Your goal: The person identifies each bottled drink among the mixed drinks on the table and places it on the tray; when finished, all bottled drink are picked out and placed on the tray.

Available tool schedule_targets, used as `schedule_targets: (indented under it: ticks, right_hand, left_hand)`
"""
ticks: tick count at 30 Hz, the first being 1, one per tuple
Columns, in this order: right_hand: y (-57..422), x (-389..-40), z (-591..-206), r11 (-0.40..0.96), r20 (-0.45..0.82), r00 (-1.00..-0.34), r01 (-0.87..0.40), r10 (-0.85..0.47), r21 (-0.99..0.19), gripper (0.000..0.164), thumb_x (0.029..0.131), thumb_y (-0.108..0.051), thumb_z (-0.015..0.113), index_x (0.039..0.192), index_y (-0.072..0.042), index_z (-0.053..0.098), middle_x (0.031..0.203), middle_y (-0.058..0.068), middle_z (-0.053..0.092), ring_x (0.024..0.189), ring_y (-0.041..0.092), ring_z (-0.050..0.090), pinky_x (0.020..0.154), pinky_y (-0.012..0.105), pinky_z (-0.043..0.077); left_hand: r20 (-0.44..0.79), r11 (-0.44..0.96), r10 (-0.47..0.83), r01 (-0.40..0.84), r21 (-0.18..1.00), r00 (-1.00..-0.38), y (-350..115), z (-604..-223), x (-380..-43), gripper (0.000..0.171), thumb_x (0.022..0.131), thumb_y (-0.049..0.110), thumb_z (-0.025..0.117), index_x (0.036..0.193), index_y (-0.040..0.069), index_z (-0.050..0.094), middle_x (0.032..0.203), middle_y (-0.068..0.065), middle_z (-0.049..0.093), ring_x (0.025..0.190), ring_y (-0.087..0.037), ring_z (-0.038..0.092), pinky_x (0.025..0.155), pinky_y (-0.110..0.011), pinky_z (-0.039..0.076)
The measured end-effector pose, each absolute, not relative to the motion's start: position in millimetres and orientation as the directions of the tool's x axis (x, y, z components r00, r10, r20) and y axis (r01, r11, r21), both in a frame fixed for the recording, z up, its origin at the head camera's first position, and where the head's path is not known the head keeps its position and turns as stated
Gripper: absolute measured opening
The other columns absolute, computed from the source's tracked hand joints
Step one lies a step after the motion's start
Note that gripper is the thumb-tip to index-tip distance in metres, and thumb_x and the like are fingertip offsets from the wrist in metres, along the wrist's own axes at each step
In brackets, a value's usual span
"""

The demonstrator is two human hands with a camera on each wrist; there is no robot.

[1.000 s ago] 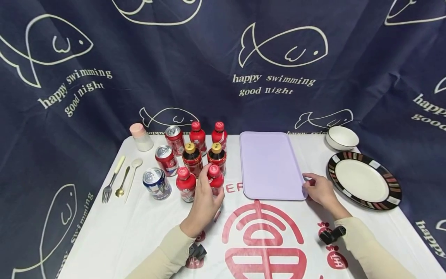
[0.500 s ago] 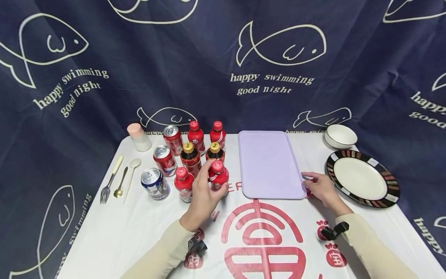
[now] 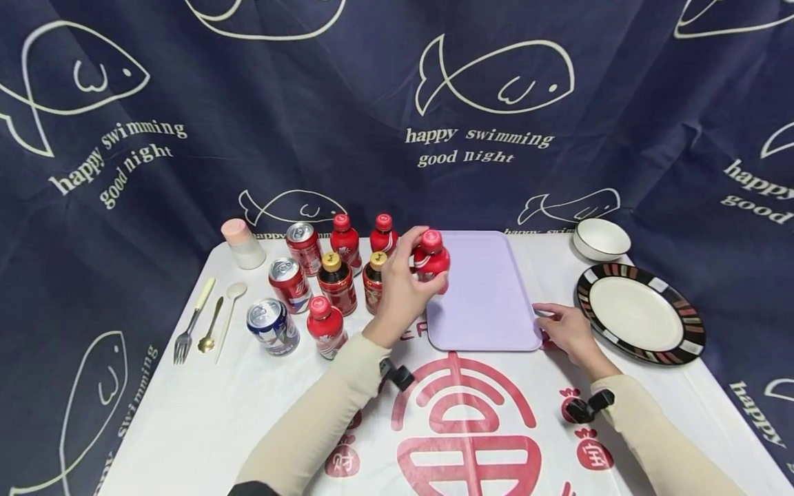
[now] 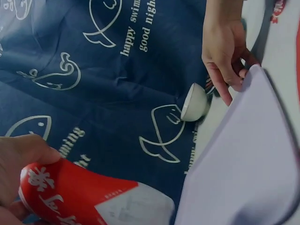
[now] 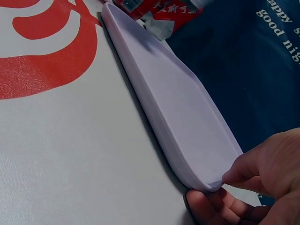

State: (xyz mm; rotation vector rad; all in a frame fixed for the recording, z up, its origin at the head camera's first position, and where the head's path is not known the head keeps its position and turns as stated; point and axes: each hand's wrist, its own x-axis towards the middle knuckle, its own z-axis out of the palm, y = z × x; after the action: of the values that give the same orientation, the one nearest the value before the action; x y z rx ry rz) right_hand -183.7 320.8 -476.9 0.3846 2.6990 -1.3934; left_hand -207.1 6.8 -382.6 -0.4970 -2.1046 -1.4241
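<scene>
Red bottle (image 3: 435,260) — we gripped it with our left hand (image 3: 400,288) at the left edge of the lilac tray (image 3: 484,296) — our right hand (image 3: 567,331) pinched its rim. Gold-capped bottles (image 3: 337,286) stood just leftward; a patterned plate (image 3: 634,313) lay near our right.

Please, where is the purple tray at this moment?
In the head view, the purple tray is right of centre, left of the dark-rimmed plate; the right hand pinches its right edge.
</scene>
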Motion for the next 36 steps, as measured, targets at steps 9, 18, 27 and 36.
schedule_targets:
  ticks: [9,18,27,36]
  right_hand:
    - [324,-185,-477,0.558,-0.181,-0.967,0.252,0.18,-0.791,0.044,0.083,-0.003,0.053,0.127,0.002,0.051,0.083,0.015,0.06,0.057,0.012,0.059,0.05,0.032,0.053]
    - [322,-186,-476,0.532,-0.213,-0.959,0.28,0.184,-0.799,0.045,0.083,-0.003,0.053,0.128,0.002,0.05,0.084,0.016,0.061,0.056,0.014,0.06,0.051,0.033,0.053]
    - [324,-188,-474,0.518,-0.209,-0.961,0.273,0.181,-0.811,0.043,0.084,-0.002,0.052,0.127,0.003,0.051,0.079,0.014,0.062,0.054,0.014,0.059,0.049,0.032,0.052]
    - [324,-186,-477,0.504,-0.21,-0.959,0.278,0.189,-0.818,0.041,0.085,-0.001,0.051,0.126,0.001,0.053,0.082,0.016,0.064,0.055,0.013,0.059,0.049,0.03,0.052]
  left_hand:
    - [0.582,0.363,-0.067,0.524,0.771,-0.81,61,-388,-264,0.068,0.065,0.011,0.079,0.123,0.023,0.047,0.111,0.003,0.058,0.1,-0.006,0.054,0.084,-0.023,0.047]
    - [0.484,0.418,0.01,0.443,0.793,-0.875,97,-410,-314,0.071,0.065,0.013,0.081,0.125,0.025,0.045,0.108,0.002,0.057,0.1,-0.009,0.053,0.084,-0.02,0.046]
    - [0.445,0.484,0.111,0.439,0.757,-0.889,126,-428,-342,0.076,0.065,0.02,0.082,0.129,0.026,0.041,0.109,-0.001,0.055,0.099,-0.014,0.054,0.086,-0.024,0.046]
    - [0.431,0.517,0.167,0.451,0.727,-0.887,147,-437,-360,0.077,0.067,0.021,0.08,0.131,0.028,0.038,0.108,-0.003,0.054,0.099,-0.017,0.055,0.089,-0.026,0.045]
